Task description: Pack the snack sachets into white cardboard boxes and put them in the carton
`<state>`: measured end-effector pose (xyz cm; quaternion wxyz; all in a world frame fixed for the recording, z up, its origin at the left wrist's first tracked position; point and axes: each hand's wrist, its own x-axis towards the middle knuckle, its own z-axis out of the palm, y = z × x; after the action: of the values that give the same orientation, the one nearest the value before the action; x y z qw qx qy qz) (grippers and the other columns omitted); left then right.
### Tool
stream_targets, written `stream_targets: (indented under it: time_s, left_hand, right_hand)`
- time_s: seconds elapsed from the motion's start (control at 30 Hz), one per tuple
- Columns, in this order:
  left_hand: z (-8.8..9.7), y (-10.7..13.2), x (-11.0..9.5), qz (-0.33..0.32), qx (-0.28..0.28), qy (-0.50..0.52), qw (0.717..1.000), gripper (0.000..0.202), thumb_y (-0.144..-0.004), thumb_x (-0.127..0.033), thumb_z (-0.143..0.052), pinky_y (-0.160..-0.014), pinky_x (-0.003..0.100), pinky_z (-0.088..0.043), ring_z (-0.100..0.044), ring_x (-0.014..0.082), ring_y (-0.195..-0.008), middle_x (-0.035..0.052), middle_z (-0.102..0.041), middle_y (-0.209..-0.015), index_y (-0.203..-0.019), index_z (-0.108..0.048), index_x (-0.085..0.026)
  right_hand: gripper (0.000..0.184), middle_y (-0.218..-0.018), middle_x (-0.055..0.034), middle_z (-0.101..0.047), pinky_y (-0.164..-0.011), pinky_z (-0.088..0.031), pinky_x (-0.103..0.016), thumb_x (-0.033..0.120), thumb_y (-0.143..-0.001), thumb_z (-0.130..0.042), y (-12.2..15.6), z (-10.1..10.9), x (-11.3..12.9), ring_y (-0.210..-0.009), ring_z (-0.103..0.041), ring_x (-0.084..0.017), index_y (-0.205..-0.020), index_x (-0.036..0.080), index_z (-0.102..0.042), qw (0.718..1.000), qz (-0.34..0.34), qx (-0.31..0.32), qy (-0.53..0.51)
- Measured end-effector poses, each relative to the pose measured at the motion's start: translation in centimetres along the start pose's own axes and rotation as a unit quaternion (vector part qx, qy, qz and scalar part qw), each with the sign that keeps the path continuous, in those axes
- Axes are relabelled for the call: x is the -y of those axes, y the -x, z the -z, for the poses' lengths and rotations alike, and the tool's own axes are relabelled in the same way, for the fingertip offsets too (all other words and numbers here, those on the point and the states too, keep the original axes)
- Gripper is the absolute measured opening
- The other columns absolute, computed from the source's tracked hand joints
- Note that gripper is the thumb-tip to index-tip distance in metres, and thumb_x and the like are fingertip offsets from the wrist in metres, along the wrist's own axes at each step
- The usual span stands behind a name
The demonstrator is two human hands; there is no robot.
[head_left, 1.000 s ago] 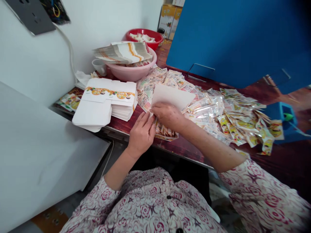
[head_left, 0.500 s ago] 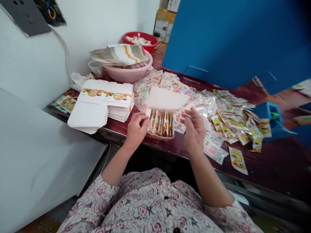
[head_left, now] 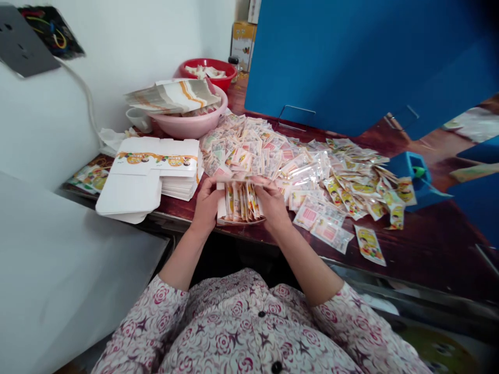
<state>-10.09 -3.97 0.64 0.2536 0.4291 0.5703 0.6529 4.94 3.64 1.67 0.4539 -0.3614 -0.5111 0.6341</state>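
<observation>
Both hands grip a small white carton (head_left: 239, 221) at the table's front edge. My left hand (head_left: 206, 205) holds its left side, and my right hand (head_left: 273, 205) holds its right side. Foil sachets (head_left: 238, 202) stand upright in rows inside the carton. The carton's white lid flap (head_left: 237, 178) is bent forward over them, and my fingertips pinch its edge. A large heap of loose printed sachets (head_left: 268, 158) spreads just behind and to the right of my right hand.
Flat white carton blanks (head_left: 154, 171) lie stacked to the left on the dark red wooden table (head_left: 421, 239). A pink basin (head_left: 191, 127) holding printed sheets and a red basin (head_left: 206, 70) stand behind them. A blue board (head_left: 351, 62) rises at the back right.
The lid flap, upright half a second ago, now bends down over the sachets. My right hand has moved from above the sachets onto the carton. The view has shifted as my head turned right.
</observation>
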Motion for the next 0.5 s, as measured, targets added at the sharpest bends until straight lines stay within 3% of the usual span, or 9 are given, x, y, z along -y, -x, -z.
stream_targets:
  time_s: [0.1, 0.2, 0.33, 0.4, 0.5]
  left_hand:
    - [0.1, -0.2, 0.0, 0.022, -0.046, 0.034, 0.998, 0.012, -0.083, -0.024, -0.058, -0.081, 0.032, -0.058, -0.069, 0.0179, -0.087, 0.0037, -0.072, -0.095, -0.092, -0.065, -0.019]
    - [0.8, 0.1, -0.2, -0.079, -0.043, -0.042, 0.995, 0.008, -0.085, -0.023, -0.061, -0.099, 0.039, -0.053, -0.067, 0.0206, -0.109, 0.0066, -0.071, -0.109, -0.088, -0.068, -0.02]
    - [2.2, 1.0, -1.2, -0.229, 0.058, -0.175, 0.956, 0.013, -0.093, -0.024, -0.059, -0.119, 0.05, -0.038, -0.052, 0.024, -0.137, 0.0086, -0.072, -0.122, -0.097, -0.071, -0.022]
    - [2.8, 1.5, -1.8, -0.276, 0.115, -0.213, 0.93, 0.019, -0.094, -0.023, -0.057, -0.12, 0.053, -0.036, -0.053, 0.0243, -0.137, 0.0096, -0.073, -0.123, -0.108, -0.07, -0.022]
    - [3.6, 1.9, -2.8, -0.289, 0.187, -0.246, 0.906, 0.03, -0.095, -0.02, -0.052, -0.117, 0.054, -0.04, -0.057, 0.0242, -0.133, 0.0112, -0.07, -0.131, -0.123, -0.065, -0.02]
  right_hand:
    - [0.022, -0.128, -0.0063, -0.069, -0.091, -0.057, -0.042, 0.043, -0.071, -0.077, -0.1, 0.6, 0.1, -0.111, -0.068, -0.026, -0.079, 0.023, -0.072, 0.998, 0.052, 0.027, 0.023]
    - [0.024, -0.116, -0.0075, -0.075, -0.104, -0.049, -0.047, 0.048, -0.072, -0.08, -0.2, 1.4, 0.6, -0.122, -0.062, -0.029, -0.072, 0.024, -0.074, 0.992, 0.092, 0.056, 0.065]
    - [0.022, -0.111, -0.0072, -0.077, -0.117, -0.036, -0.051, 0.049, -0.079, -0.076, -0.8, 2.4, 1.3, -0.127, -0.059, -0.026, -0.076, 0.027, -0.078, 0.973, 0.148, 0.116, 0.132]
    - [0.021, -0.113, -0.0061, -0.077, -0.119, -0.033, -0.052, 0.048, -0.086, -0.071, -1.2, 2.8, 1.4, -0.128, -0.059, -0.024, -0.082, 0.028, -0.079, 0.96, 0.177, 0.138, 0.169]
    - [0.02, -0.12, -0.0037, -0.075, -0.119, -0.035, -0.051, 0.044, -0.092, -0.064, -1.4, 3.7, 1.7, -0.131, -0.058, -0.022, -0.094, 0.031, -0.079, 0.932, 0.217, 0.172, 0.233]
